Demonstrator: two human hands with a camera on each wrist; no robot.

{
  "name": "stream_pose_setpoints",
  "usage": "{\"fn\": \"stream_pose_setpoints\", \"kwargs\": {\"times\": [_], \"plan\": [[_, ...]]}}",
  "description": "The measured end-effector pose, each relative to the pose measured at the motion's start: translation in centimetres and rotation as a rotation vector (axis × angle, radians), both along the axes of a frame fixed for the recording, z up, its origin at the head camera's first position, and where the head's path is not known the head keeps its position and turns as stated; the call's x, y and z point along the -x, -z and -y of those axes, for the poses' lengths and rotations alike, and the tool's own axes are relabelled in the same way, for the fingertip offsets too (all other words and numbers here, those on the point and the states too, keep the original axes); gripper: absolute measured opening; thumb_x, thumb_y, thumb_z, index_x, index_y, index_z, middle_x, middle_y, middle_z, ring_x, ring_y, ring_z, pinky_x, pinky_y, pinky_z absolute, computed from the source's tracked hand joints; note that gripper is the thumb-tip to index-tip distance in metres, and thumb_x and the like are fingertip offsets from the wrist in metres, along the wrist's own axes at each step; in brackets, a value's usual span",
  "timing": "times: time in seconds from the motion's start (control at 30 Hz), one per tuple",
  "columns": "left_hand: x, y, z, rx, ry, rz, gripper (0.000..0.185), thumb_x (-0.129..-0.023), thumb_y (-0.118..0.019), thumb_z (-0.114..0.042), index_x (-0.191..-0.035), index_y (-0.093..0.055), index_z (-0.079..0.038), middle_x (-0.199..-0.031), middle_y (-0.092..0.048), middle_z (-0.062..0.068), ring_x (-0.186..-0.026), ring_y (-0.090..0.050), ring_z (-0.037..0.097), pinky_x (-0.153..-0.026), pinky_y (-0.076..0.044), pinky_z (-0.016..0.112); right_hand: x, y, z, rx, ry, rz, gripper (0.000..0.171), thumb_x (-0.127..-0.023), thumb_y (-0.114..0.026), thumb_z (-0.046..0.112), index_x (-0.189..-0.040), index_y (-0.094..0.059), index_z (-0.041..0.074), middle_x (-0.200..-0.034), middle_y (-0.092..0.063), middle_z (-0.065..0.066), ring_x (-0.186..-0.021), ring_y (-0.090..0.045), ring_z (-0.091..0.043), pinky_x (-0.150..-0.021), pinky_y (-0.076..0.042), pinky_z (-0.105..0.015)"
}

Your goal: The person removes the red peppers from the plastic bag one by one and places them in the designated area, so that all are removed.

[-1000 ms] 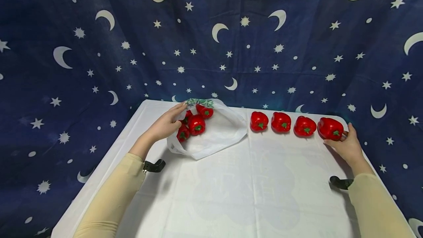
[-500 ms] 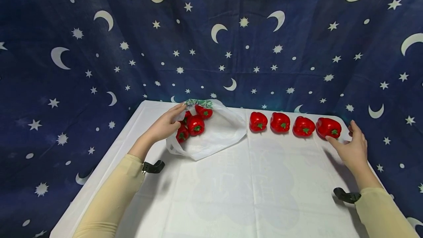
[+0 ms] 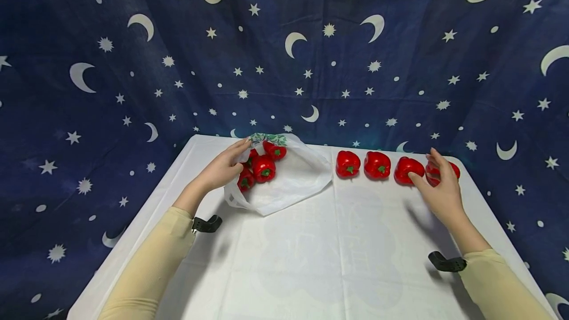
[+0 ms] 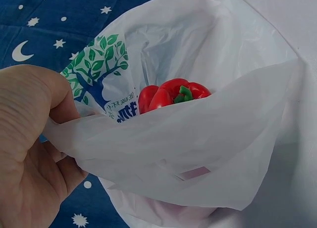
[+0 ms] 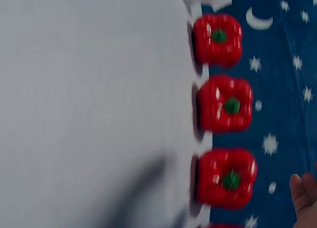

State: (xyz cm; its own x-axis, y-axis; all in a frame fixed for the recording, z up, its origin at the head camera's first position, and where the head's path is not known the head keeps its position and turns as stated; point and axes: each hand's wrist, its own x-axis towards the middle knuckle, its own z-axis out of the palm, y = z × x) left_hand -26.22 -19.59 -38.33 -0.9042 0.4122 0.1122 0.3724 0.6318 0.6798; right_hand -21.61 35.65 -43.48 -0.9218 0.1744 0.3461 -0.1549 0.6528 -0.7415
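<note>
My left hand (image 3: 222, 169) pinches the rim of a white plastic bag (image 3: 302, 181), whose mouth hangs open. Several red bell peppers (image 3: 264, 168) lie inside; only one pepper (image 4: 171, 94) with a green stem shows above the rim in the left wrist view. On the right, more bell peppers (image 3: 377, 165) stand in a row along the table's back edge. My right hand (image 3: 440, 194) hovers at the row's right end with fingers spread, holding nothing. It partly covers the rightmost pepper (image 3: 455, 170); its thumb overlaps the neighbouring pepper (image 3: 405, 168), and contact cannot be told.
A white cloth covers the table (image 3: 311, 260). Behind it and at both sides hangs a dark blue curtain (image 3: 266, 53) with moons and stars. A black band (image 3: 206, 223) is on the left wrist, another black band (image 3: 446, 262) on the right.
My right hand has let go of the rightmost bell pepper, drawn off to its right, then swung left over the row's end. The left hand and the bag have stayed put.
</note>
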Motion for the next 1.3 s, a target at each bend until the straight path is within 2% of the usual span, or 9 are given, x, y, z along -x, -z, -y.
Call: {"fn": "stream_pose_setpoints", "kwargs": {"times": [0.1, 0.23, 0.37, 0.53, 0.73, 0.9, 1.1, 1.2, 1.3], "plan": [[0.0, 0.0, 0.0, 0.002, 0.008, -0.008, 0.071, -0.096, -0.046, 0.003, -0.163, -0.028, -0.014, -0.17, -0.014, -0.003, -0.137, -0.039, 0.022, -0.075, -0.04, 0.043, 0.0, -0.4, 1.8, -0.004, -0.064, -0.006, 0.088, -0.096, -0.073, 0.028, -0.165, -0.02, 0.025, -0.158, -0.04, -0.013, -0.139, -0.041, -0.039, -0.11, -0.036, -0.059], [-0.1, 0.0, 0.1, 0.0, 0.013, -0.008, 0.071, -0.096, -0.046, 0.003, -0.163, -0.028, -0.013, -0.17, -0.014, -0.003, -0.147, -0.029, 0.02, -0.077, -0.04, 0.043, 0.1, -0.5, 4.2, -0.031, -0.151, -0.013, 0.088, -0.093, -0.077, 0.026, -0.164, -0.025, 0.026, -0.155, -0.045, -0.014, -0.135, -0.046, -0.038, -0.104, -0.041, -0.062], [-0.1, 0.0, 0.2, -0.01, 0.013, 0.0, 0.072, -0.096, -0.047, 0.003, -0.163, -0.028, -0.015, -0.17, -0.014, -0.003, -0.147, -0.03, 0.02, -0.077, -0.041, 0.043, 0.2, -0.2, 6.7, -0.037, -0.246, -0.005, 0.086, -0.091, -0.079, 0.024, -0.162, -0.031, 0.026, -0.155, -0.045, -0.013, -0.136, -0.045, -0.036, -0.103, -0.04, -0.065], [-0.1, 0.0, 0.5, -0.025, 0.004, -0.003, 0.072, -0.096, -0.048, 0.001, -0.163, -0.029, -0.016, -0.17, -0.016, -0.003, -0.149, -0.026, 0.019, -0.082, -0.041, 0.042, 0.2, 0.0, 10.0, -0.031, -0.386, 0.028, 0.081, -0.089, -0.08, 0.024, -0.158, -0.039, 0.019, -0.155, -0.045, -0.01, -0.135, -0.046, -0.036, -0.102, -0.041, -0.065], [0.0, -0.1, 0.5, -0.062, -0.005, 0.006, 0.07, -0.096, -0.048, -0.001, -0.162, -0.03, -0.016, -0.17, -0.017, -0.005, -0.14, -0.034, 0.02, -0.077, -0.042, 0.043, 0.3, 0.1, 14.0, -0.023, -0.536, 0.085, 0.08, -0.087, -0.082, 0.028, -0.157, -0.042, 0.023, -0.149, -0.049, -0.007, -0.125, -0.053, -0.038, -0.097, -0.047, -0.063], [-0.1, 0.0, 0.4, -0.09, -0.024, 0.023, 0.07, -0.097, -0.049, -0.001, -0.162, -0.031, -0.017, -0.169, -0.018, -0.008, -0.146, -0.03, 0.018, -0.077, -0.042, 0.041, 1.1, 0.4, 17.2, -0.01, -0.648, 0.1, 0.078, -0.087, -0.081, 0.028, -0.156, -0.043, 0.026, -0.15, -0.048, -0.003, -0.126, -0.055, -0.031, -0.1, -0.046, -0.061], [-0.1, 0.4, 0.3, -0.127, -0.055, 0.027, 0.067, -0.098, -0.048, -0.001, -0.161, -0.033, -0.017, -0.168, -0.02, -0.01, -0.147, -0.03, 0.019, -0.079, -0.043, 0.042, 2.4, 1.2, 20.9, -0.006, -0.742, 0.142, 0.078, -0.089, -0.079, 0.039, -0.157, -0.041, 0.03, -0.154, -0.044, -0.001, -0.128, -0.054, -0.04, -0.1, -0.045, -0.062], [0.0, 0.5, 0.3, -0.136, -0.071, 0.03, 0.066, -0.098, -0.048, -0.002, -0.161, -0.035, -0.018, -0.168, -0.021, -0.01, -0.149, -0.029, 0.02, -0.086, -0.043, 0.042, 3.2, 1.7, 22.6, -0.014, -0.765, 0.168, 0.082, -0.088, -0.079, 0.043, -0.158, -0.038, 0.033, -0.154, -0.042, 0.0, -0.131, -0.051, -0.041, -0.102, -0.044, -0.059], [0.1, 0.5, 0.3, -0.148, -0.084, 0.033, 0.065, -0.099, -0.047, -0.003, -0.161, -0.036, -0.02, -0.167, -0.021, -0.011, -0.151, -0.026, 0.021, -0.096, -0.043, 0.044, 3.9, 2.2, 24.2, -0.001, -0.782, 0.172, 0.084, -0.088, -0.08, 0.04, -0.159, -0.038, 0.029, -0.155, -0.041, -0.004, -0.134, -0.048, -0.04, -0.105, -0.044, -0.055]]}}
